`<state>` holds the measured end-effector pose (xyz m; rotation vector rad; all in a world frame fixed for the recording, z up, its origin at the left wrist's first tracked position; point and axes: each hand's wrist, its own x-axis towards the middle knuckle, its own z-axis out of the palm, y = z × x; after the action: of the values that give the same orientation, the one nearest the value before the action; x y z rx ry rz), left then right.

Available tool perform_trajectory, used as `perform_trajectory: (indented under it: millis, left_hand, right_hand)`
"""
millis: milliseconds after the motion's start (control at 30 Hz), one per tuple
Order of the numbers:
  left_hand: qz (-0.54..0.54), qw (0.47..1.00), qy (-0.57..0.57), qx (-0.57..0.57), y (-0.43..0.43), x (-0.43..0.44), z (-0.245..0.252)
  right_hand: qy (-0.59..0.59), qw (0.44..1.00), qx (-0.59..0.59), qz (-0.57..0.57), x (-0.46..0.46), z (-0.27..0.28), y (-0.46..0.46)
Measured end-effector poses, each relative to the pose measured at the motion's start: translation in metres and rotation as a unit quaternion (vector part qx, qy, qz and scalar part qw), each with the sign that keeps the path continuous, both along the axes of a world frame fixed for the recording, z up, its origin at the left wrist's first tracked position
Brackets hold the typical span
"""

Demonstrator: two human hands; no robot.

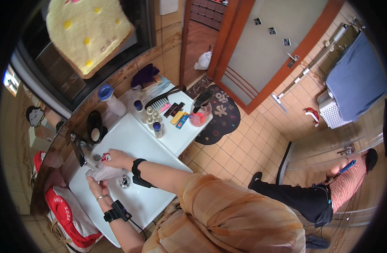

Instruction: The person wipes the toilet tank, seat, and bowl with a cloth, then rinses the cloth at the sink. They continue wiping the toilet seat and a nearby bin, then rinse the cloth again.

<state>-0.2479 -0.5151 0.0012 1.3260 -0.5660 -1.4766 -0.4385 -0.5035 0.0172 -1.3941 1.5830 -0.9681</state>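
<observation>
Over the white washbasin (143, 166), both my hands are on a wet-looking white cloth (109, 173). My left hand (99, 189) grips its near left end from below, fingers partly hidden by the fabric. At the other end my right hand (117, 158) is closed around it. A red-and-white patterned piece (106, 156) shows at the right fingers; whether it belongs to the cloth I cannot tell. The spout of the metal faucet (79, 151) hangs above the cloth, and water seems to run onto it. Beside the cloth lies the metal drain (124, 181).
Bottles (153, 115), a comb (158, 102) and small boxes (180, 119) crowd the right counter. A black soap holder (95, 126) stands behind the faucet. A red-and-white bag (71, 215) sits left of the basin. Another person (345, 182) bends by the glass shower, holding a blue-handled tool (347, 166).
</observation>
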Motion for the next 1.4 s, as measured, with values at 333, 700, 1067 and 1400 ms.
perform_trajectory:
  millis: [333,700,1067,1400]
  left_hand:
    - [-0.005,0.992,-0.128,0.015,-0.012,0.017,0.005]
    - [-0.185,0.965,0.180,-0.041,-0.001,0.014,0.003]
    - [-0.057,0.955,0.276,-0.098,0.022,-0.016,0.037]
    - [-0.046,0.994,0.022,-0.096,0.021,0.046,0.058]
  right_hand:
    - [-0.009,0.996,-0.007,-0.089,-0.009,0.001,0.022]
    - [-0.074,0.995,-0.071,-0.008,0.009,-0.036,-0.010]
    - [-0.406,0.844,0.291,0.197,0.054,-0.008,-0.003]
    - [-0.109,0.955,0.129,0.242,0.038,-0.018,-0.040]
